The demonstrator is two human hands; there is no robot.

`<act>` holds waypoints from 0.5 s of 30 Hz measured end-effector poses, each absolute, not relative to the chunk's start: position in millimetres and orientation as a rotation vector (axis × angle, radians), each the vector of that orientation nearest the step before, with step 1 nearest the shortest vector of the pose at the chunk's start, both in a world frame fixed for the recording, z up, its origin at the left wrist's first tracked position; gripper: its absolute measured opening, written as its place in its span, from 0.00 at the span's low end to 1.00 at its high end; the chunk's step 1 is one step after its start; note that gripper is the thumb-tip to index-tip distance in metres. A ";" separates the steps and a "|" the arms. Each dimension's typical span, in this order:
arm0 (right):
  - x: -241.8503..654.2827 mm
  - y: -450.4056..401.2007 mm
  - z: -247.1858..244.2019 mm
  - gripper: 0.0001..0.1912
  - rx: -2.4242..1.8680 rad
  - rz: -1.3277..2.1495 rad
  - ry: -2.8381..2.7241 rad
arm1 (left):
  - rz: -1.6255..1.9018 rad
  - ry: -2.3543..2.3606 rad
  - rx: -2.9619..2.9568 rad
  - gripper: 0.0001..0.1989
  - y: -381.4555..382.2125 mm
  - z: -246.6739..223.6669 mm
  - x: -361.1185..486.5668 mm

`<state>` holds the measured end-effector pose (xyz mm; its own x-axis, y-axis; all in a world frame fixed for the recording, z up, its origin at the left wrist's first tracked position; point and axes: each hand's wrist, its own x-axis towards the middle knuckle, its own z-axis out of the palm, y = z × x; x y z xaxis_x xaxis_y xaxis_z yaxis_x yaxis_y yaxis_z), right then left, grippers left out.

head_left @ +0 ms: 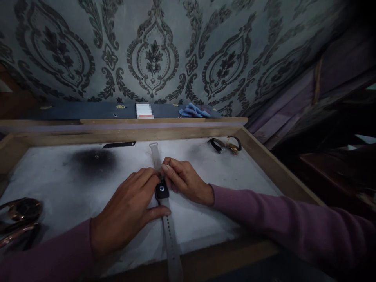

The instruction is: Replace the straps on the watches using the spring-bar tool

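Observation:
A smartwatch [161,189] with a dark square face lies on the white work surface. Its pale strap [172,243] runs toward me past the front edge, with a row of holes along it. The other strap piece [155,153] stretches away from the case and ends in a loop. My left hand [129,207] grips the watch from the left, thumb by the lower strap and fingers at the case's upper end. At that upper end, where the strap meets the case, my right hand [183,179] is pinched closed; its fingertips hide any small thing between them.
Wooden rims [264,168] border the white surface [205,227]. A dark flat blade-like strip [119,144] lies at the back. Watches [225,145] sit back right, and another watch [28,208] at left. A small box [144,111] and blue cloth [194,111] rest on the ledge.

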<state>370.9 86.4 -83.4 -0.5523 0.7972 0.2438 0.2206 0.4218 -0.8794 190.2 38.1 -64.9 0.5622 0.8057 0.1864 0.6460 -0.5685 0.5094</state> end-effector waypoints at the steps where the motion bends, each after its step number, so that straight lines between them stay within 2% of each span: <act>1: 370.9 86.4 -83.7 0.16 -0.855 1.109 -2.010 | 0.569 1.179 2.414 0.16 38.1 -65.1 190.1; 15: 369.9 86.8 -81.7 0.19 -0.863 1.156 -1.994 | 0.560 1.179 2.428 0.17 37.9 -66.9 189.8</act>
